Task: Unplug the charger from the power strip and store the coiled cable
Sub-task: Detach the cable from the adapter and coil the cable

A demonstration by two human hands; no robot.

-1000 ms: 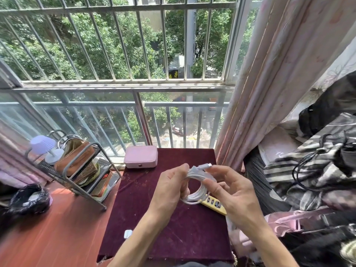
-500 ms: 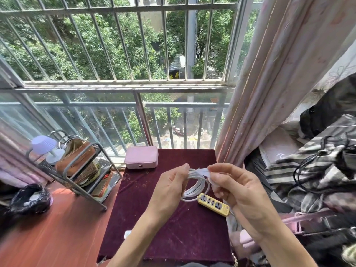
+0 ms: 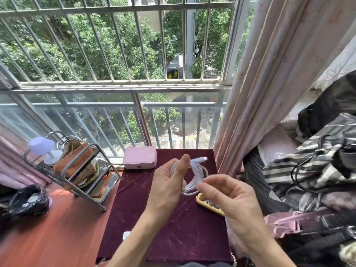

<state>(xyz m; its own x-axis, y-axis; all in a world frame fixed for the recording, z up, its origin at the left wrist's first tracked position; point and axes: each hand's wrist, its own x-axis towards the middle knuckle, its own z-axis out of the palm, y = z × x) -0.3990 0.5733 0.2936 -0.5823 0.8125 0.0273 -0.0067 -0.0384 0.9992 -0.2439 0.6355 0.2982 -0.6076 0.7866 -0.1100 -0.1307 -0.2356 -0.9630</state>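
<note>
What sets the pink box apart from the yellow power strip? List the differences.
The pink box is pale pink with a plain top; the yellow power strip is yellow with dark socket openings. The pink box is broad and squarish; the yellow power strip is long and narrow. The pink box sits in full view at the far edge; the yellow power strip is partly hidden behind the right hand. Both lie flat on the maroon cloth.

A thin white charging cable [image 3: 194, 178], coiled in loops, is held between both grips; a flat yellow plastic power strip [image 3: 209, 206] lies just below.
</note>
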